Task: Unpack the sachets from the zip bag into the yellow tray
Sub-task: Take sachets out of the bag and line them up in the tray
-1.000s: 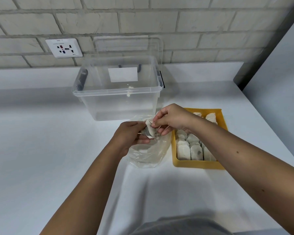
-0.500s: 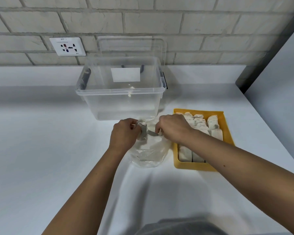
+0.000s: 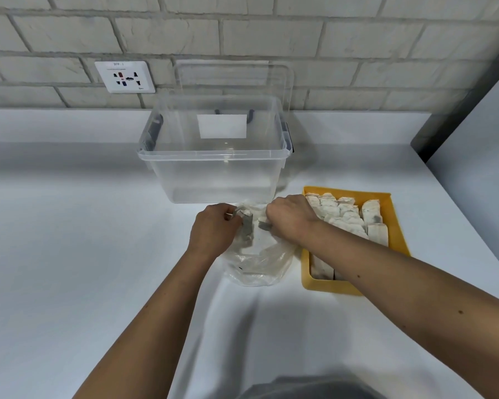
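A clear zip bag (image 3: 257, 263) lies crumpled on the white counter, its mouth pointing away from me. My left hand (image 3: 215, 230) grips the left side of the bag's mouth. My right hand (image 3: 290, 217) grips the right side, fingers curled down over the opening. A grey-and-white sachet (image 3: 247, 226) shows between the two hands at the mouth. The yellow tray (image 3: 398, 223) stands just right of the bag and holds several white sachets (image 3: 343, 214) in rows; my right forearm crosses its near left part.
A clear plastic storage box (image 3: 213, 159) stands just behind the bag, its lid leaning on the brick wall. A wall socket (image 3: 124, 77) is at the back left. A grey vertical panel (image 3: 478, 145) bounds the counter on the right.
My right hand has dropped from a raised spot, where it pinched a sachet, down to the bag's mouth. Both hands now sit lower and further apart on the opening.
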The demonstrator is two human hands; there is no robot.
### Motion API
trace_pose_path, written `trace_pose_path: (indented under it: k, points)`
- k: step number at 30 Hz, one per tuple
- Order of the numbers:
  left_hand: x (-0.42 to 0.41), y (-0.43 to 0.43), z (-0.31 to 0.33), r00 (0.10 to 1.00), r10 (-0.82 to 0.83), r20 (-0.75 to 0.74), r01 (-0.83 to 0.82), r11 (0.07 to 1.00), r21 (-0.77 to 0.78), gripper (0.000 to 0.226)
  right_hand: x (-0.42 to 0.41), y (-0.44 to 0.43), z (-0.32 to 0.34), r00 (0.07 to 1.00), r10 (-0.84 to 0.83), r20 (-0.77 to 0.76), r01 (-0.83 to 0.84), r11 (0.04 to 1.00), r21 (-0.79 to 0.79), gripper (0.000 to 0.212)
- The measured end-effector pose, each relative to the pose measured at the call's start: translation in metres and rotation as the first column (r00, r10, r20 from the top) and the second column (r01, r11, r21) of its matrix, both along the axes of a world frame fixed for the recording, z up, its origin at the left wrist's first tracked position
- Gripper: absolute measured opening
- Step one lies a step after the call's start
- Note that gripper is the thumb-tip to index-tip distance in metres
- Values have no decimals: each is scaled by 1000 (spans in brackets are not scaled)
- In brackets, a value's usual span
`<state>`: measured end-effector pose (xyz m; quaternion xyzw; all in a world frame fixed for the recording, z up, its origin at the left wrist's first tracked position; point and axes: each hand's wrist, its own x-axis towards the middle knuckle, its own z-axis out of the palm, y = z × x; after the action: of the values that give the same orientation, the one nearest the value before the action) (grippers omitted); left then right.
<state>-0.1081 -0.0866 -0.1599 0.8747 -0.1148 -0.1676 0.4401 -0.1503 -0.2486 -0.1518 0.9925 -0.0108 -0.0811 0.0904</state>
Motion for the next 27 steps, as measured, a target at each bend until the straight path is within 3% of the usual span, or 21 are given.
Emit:
trace_pose_path:
  k: [3, 6, 10, 12, 14, 17, 20, 25, 26, 27]
  points:
    - [1, 2, 2, 998, 27, -54, -31, 996, -87, 12, -2, -10, 8, 991, -130, 37, 120, 971, 208, 18]
    - [-1, 3, 3, 991, 62, -122, -81, 985, -154, 17, -13, -23, 23, 966, -257, 25, 213, 848, 485, 10]
    - [-6, -2, 1, 984, 53, -168, -87, 975, -202, 19, -26, -24, 44, 932, -328, -152, 296, 451, 842, 9]
    - [-10, -5, 1, 966, 31, -257, -102, 958, -268, 19, -27, -22, 47, 919, -307, -248, 332, 262, 906, 8]
    - [-14, -7, 4, 928, -10, -372, -133, 925, -356, 21, -26, -20, 45, 903, -302, -306, 365, 164, 916, 9]
    - [-18, -7, 10, 856, -58, -513, -228, 848, -478, 25, -23, -18, 36, 861, -367, -352, 423, 133, 896, 15]
    - [-17, -6, 14, 833, -58, -550, -283, 810, -514, 32, -21, -13, 29, 832, -415, -367, 448, 113, 887, 17]
    - [-12, -4, 10, 945, 52, -324, -193, 885, -423, 26, -18, -9, 28, 842, -418, -341, 423, 120, 898, 17]
    - [-9, -2, 9, 959, 82, -271, -189, 898, -397, 27, -18, -9, 28, 845, -435, -311, 411, 154, 899, 17]
    - [-7, 0, 8, 970, 106, -221, -185, 909, -373, 27, -18, -10, 26, 853, -455, -255, 397, 249, 883, 16]
